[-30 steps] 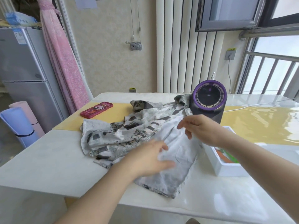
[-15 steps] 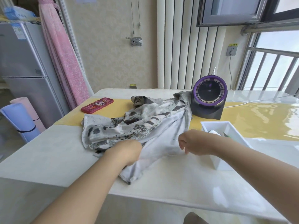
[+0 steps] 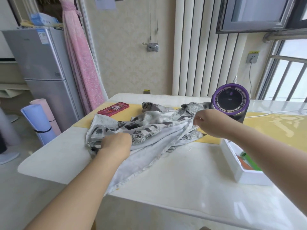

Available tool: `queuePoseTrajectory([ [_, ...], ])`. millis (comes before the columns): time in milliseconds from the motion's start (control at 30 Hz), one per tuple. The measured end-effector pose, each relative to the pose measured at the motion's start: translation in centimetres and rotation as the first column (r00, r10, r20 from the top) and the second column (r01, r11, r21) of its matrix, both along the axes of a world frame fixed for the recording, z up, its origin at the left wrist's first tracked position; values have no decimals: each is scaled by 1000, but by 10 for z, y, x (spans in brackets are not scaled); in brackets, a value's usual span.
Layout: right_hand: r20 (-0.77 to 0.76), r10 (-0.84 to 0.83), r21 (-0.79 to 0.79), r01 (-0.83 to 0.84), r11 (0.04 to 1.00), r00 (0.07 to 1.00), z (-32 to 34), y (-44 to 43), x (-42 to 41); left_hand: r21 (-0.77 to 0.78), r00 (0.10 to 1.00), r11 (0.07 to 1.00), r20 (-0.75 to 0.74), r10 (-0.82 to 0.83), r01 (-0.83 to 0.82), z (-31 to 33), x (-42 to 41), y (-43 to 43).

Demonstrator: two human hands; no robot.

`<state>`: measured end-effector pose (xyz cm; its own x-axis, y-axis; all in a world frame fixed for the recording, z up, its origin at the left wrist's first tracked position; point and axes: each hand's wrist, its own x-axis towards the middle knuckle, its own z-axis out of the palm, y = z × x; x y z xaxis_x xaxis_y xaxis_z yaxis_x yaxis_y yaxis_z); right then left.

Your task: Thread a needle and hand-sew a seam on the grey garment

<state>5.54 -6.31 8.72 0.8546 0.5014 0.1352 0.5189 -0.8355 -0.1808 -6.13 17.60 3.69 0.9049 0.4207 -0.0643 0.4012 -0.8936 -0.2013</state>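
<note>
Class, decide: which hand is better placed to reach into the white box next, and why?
Right, probably: the right hand is nearer the white box; the left hand grips the grey garment on the far side.

garment (image 3: 149, 128) between left hand (image 3: 116, 143) and right hand (image 3: 207, 122): pale grey, dark grey zigzag-edged patches | case (image 3: 113, 108) beyond left hand: red, cartoon face | fan (image 3: 230, 100) behind right hand: black, purple ring | table (image 3: 191, 180): white, yellow strip (image 3: 274, 127) | box (image 3: 252, 177) right of right hand: white
</note>
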Motion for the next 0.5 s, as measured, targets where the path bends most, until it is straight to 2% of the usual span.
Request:
queuePoseTrajectory([
  [67, 67, 20, 36, -22, 999, 998, -3, 7, 8, -53, 974, 997, 224, -46, 59, -1, 6, 0],
  [100, 91, 26, 36, -29, 999, 995, -4, 9, 12, -85, 962, 994, 268, -48, 74, 0, 9, 0],
  [167, 97, 19, 4, -19, 1000, 995, -7, 13, 21, -141, 962, 987, 272, -36, 77, -2, 13, 1],
  [267, 124, -40, -18, 43, 999, 991, -6, 10, 39, -123, 969, 990, 246, -32, 64, -10, 19, 8],
  [333, 139, -87, -3, 88, 996, 986, 4, 4, 51, -176, 954, 983, 300, -5, 60, -17, 26, 15],
  [400, 74, -99, 59, 95, 994, 992, 16, -3, 58, -360, 888, 930, 448, 102, 75, -21, 32, 17],
  [433, 22, -87, 124, 83, 989, 996, 22, -6, 57, -480, 835, 871, 518, 186, 104, -19, 34, 15],
  [500, -50, -35, 236, 46, 971, 998, 27, -9, 53, -605, 684, 771, 649, 333, 199, -9, 42, 11],
])
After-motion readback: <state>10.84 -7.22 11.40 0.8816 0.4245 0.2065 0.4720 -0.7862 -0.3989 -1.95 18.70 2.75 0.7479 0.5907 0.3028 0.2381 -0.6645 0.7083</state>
